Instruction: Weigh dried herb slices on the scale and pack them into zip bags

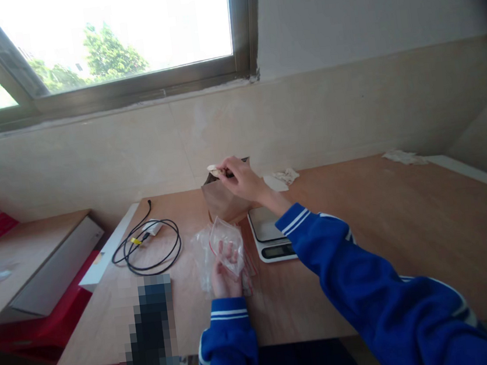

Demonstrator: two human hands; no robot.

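My left hand [226,275] holds a clear zip bag [226,240] with a red line along its mouth. Through the film its fingers show, slightly curled. More clear plastic bags [203,257] lie beneath and beside that hand. Above the mouth of a brown paper bag [223,199], my right hand [240,177] pinches a small pale spoon-like thing [214,170]. The paper bag stands upright against the wall, its inside hidden. A white kitchen scale [272,243] with a dark display sits right of my left hand, partly covered by my right sleeve.
Left on the table lie a coiled black cable [148,270] and a white plug-like block [153,226]. A blurred-out dark device [150,328] is near the front edge. Crumpled white tissue [284,176] lies behind the scale, more tissue [403,157] at the far right.
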